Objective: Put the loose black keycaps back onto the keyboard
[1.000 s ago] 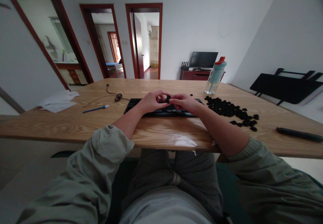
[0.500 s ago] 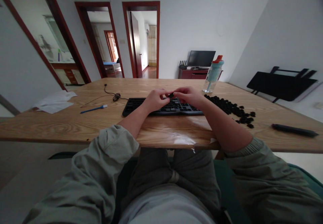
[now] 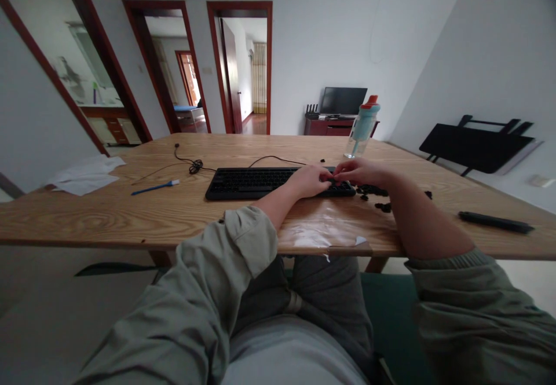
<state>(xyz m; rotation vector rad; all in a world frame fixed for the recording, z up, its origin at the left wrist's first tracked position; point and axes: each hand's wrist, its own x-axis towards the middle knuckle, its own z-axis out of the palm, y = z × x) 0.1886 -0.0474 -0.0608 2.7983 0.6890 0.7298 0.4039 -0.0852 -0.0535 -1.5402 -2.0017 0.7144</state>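
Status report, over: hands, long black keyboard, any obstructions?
Left hand, right hand: together over keyboard. Keyboard flat on wooden table. Small black pieces by right end.

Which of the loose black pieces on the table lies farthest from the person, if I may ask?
The lone piece beyond the keyboard, left of the bottle; the others visible lie right of the keyboard.

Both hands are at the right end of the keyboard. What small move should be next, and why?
Perhaps let the left hand steady the keyboard while the right hand works one key: the fingertips nearly meet over its right end, with loose black pieces beside it. Whether they pinch one is too small to tell.
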